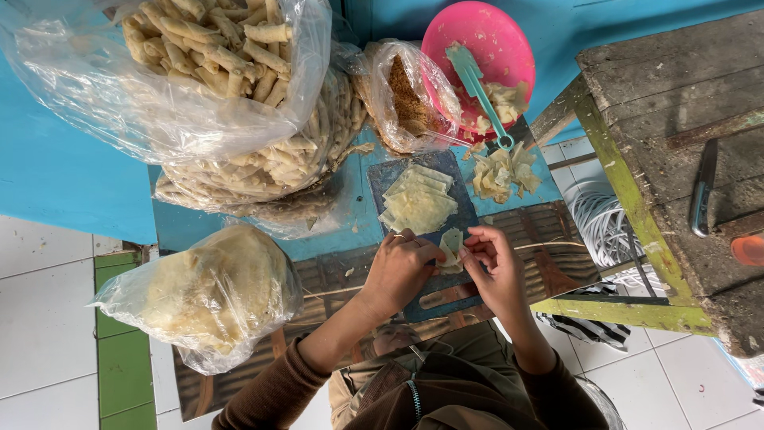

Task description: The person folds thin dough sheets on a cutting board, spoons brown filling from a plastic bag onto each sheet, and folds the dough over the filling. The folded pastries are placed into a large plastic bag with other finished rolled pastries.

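Note:
Both my hands meet over a dark cutting board [394, 171]. My left hand [402, 267] and my right hand [493, 267] pinch one small pale pastry wrapper [451, 245] between their fingers. Just beyond them a fanned stack of pale square wrappers [418, 203] lies on the board. A clear bag of brown crumbly filling [406, 99] sits further off. A ring shows on a left finger.
Big clear bags of rolled pastry sticks [215, 56] and flat wrappers [203, 295] stand at left. A pink bowl [477, 40] holds a teal scraper [477, 87]. Cut wrapper scraps [501, 171] lie beside the board. A worn wooden table [676, 135] with a knife [702, 191] stands right.

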